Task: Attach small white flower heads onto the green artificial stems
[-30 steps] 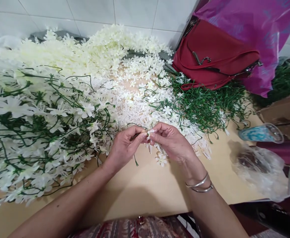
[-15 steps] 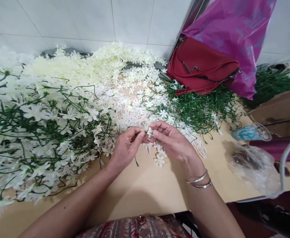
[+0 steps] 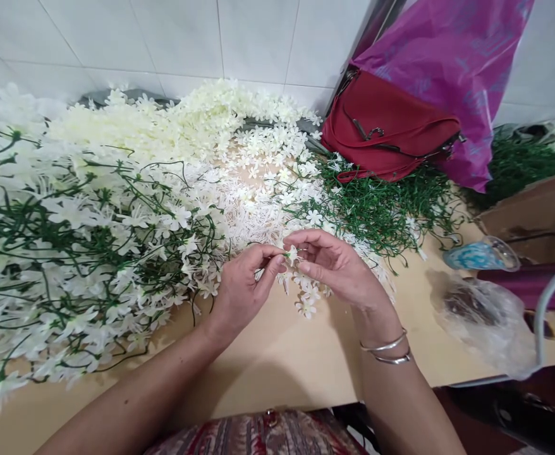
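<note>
Between the thumb and forefinger of my left hand (image 3: 249, 284) is a small white artificial flower (image 3: 292, 254) with a green base. Close around its petals is my right hand (image 3: 337, 268), its thumb and fingers apart. Whether a right fingertip touches the petals I cannot tell. Just beyond both hands lies a heap of thin white stamen strands (image 3: 253, 221). Loose white blossoms (image 3: 307, 303) rest on the table below the right fingers. To the left is a large pile of finished-looking white flowers on green stems (image 3: 92, 253).
Cream blossoms (image 3: 173, 129) are heaped along the tiled wall. Green plastic stems (image 3: 377, 208) lie at right below a red handbag (image 3: 391, 126) and a purple plastic bag (image 3: 467, 69). A blue-and-white cup (image 3: 479, 254), a clear bag (image 3: 488, 322) and a cardboard box (image 3: 538, 208) stand further right.
My right thumb and fingers have moved apart from the flower. The flower now sits against its green base in my left fingers, and the stem end hanging below is out of sight.
</note>
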Demonstrator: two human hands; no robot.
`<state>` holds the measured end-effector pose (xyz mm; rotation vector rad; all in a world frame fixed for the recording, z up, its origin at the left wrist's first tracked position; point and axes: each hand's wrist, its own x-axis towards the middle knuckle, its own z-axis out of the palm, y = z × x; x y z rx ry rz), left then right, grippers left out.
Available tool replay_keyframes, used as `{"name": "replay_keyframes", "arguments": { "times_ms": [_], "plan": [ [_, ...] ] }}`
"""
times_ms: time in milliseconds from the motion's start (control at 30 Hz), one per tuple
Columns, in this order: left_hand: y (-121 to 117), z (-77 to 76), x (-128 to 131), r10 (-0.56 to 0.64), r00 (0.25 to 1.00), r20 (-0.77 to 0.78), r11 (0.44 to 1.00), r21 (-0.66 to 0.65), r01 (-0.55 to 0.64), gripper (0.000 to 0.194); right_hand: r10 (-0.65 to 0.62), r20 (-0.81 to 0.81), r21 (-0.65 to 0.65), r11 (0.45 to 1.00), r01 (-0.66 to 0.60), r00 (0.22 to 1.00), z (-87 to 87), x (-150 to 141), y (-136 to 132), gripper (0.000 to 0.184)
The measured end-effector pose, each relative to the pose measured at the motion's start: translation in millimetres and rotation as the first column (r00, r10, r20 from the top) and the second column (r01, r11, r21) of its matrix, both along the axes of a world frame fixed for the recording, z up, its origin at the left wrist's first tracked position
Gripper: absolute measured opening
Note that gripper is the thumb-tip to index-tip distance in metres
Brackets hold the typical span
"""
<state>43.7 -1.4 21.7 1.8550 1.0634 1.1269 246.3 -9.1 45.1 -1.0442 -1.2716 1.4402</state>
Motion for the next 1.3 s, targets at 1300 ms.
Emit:
{"name": "replay_keyframes", "arguments": {
  "times_ms": [1300],
  "plan": [
    [21, 28.4, -32, -0.580, 0.704, -0.409, 0.796, -0.105, 0.595, 0.018, -0.073, 0.731, 0.319, 0.916, -0.245, 0.679, -11.4, 7, 1, 0.012]
  ]
}}
